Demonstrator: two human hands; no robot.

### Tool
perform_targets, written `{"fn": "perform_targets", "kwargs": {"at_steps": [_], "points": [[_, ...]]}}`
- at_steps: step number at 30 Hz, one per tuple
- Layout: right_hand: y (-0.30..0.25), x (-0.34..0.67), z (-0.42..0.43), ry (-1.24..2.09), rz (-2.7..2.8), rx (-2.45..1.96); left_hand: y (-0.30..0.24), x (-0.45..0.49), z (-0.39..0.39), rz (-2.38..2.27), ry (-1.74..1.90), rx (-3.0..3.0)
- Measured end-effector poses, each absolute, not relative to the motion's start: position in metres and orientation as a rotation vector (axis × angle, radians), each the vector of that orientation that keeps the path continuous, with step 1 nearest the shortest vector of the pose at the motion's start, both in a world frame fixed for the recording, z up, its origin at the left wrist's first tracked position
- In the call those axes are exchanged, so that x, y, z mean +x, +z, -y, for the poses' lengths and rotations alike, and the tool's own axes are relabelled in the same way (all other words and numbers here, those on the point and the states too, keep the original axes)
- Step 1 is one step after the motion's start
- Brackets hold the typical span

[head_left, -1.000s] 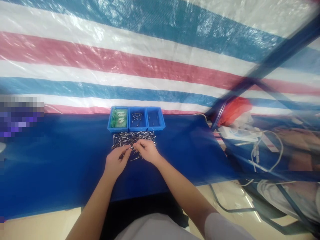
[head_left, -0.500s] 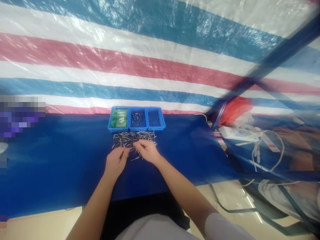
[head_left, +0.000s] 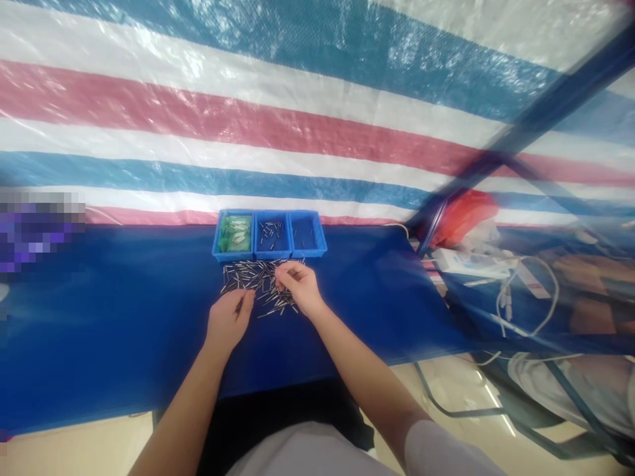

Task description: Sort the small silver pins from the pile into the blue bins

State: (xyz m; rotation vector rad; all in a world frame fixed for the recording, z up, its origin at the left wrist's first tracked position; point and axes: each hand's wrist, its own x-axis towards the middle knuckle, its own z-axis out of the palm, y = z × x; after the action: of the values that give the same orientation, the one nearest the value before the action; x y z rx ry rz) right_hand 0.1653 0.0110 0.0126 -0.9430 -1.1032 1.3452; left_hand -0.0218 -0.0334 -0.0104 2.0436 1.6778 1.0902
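A loose pile of thin metal rods point(head_left: 248, 270), silvery with dark parts, lies on the blue tabletop point(head_left: 124, 311). My left hand point(head_left: 229, 317) is closed at the pile's near left edge, with dark slender rods showing between its fingers. Over the right part of the pile, my right hand point(head_left: 302, 285) has its thumb and fingers pinched together. Whatever is between those fingertips is too small to make out. Just behind the pile stand three joined blue bins point(head_left: 272, 254). The left one holds green plastic packets point(head_left: 235, 235), the middle one several short rods, the right one a few.
A striped plastic sheet point(head_left: 297, 145) hangs behind the table. At the right are a dark metal frame point(head_left: 526, 125), a red bag point(head_left: 461, 215), a white box point(head_left: 459, 261) and a looped white cable point(head_left: 555, 297). A pixelated purple patch covers the far left.
My right hand has moved away from my left hand, slightly up and to the right over the pile. My left hand has stayed nearly in place.
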Motion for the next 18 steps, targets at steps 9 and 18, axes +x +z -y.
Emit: {"fn": "perform_targets", "kwargs": {"at_steps": [9,18], "points": [[0.0053,0.1672,-0.017,1.453,0.934,-0.903,-0.0102,-0.0204,0.0323,-1.681,1.123,2.074],[0.0063,0.1674,-0.0196,1.464,0.834,-0.809,-0.0101,-0.0223,0.0328,-1.692,1.13,2.042]]}}
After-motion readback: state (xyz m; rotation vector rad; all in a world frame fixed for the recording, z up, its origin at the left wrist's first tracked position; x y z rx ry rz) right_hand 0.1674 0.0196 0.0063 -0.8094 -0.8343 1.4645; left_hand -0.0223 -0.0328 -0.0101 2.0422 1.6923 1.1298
